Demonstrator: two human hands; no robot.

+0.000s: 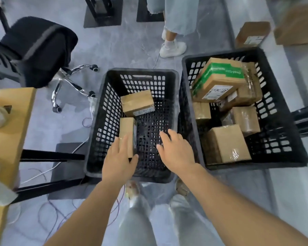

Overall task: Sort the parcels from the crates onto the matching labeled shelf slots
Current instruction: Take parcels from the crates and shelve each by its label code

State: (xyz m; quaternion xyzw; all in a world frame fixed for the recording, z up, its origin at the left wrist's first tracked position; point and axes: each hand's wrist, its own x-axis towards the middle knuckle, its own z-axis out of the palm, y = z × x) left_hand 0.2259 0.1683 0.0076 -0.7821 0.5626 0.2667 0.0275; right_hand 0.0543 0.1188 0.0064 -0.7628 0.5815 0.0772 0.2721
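Both hands, left hand (118, 158) and right hand (176, 150), hover open-fingered, holding nothing, over a plain brown parcel (127, 133).

Black lattice crates (103, 110) hold brown parcels (226, 144), one green-banded (219, 71).

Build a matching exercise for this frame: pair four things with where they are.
Things:
1. green-topped cardboard parcel
2. black swivel office chair
3. left hand
4. white sneaker

Places:
A. on a narrow parcel in the middle black plastic crate
B. on the floor beyond both crates
C. top of the pile in the right black plastic crate
D. far left

Pairs: 1-C, 2-D, 3-A, 4-B
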